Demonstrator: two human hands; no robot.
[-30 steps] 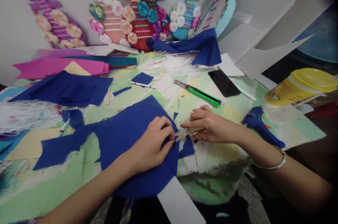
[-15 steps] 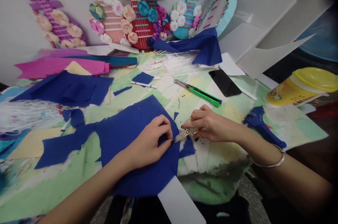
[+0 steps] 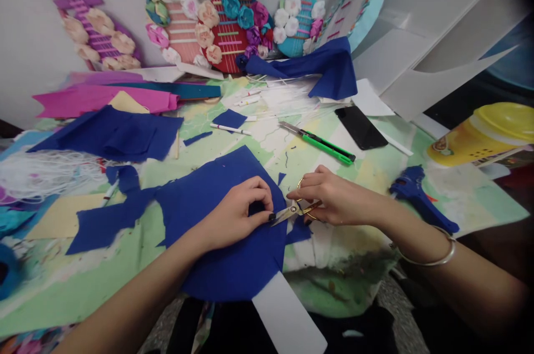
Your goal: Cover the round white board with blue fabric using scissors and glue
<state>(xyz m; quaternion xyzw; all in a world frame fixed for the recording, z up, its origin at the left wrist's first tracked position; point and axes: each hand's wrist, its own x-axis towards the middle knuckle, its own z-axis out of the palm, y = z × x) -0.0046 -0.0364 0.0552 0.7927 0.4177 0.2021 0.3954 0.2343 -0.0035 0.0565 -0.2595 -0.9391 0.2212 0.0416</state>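
A blue sheet of cloth or crepe paper (image 3: 208, 192) covers a wide board, whose white strip (image 3: 287, 315) sticks out toward me. My left hand (image 3: 244, 212) lies on the sheet, with thumb and fingers pinched together at its right edge. Gold-handled scissors (image 3: 293, 210) are in my right hand (image 3: 329, 195), fingers through the loops. Their blades point left over the sheet's edge, with the tip close to my left thumb. Under the scissors lies a blue scrap (image 3: 298, 230).
Beyond my hands lie a green utility knife (image 3: 319, 144), a phone (image 3: 361, 128) and a marker (image 3: 231, 129). A blue glue gun (image 3: 423, 198) and yellow cup (image 3: 479, 134) stand right. More blue pieces (image 3: 112, 134) and white string (image 3: 37, 173) lie left. Flower-decorated guitar shapes (image 3: 221, 20) lean behind.
The scissors' blades have shifted slightly left and lie more over the blue sheet. My left hand keeps its pinch. The whole view has shifted a little.
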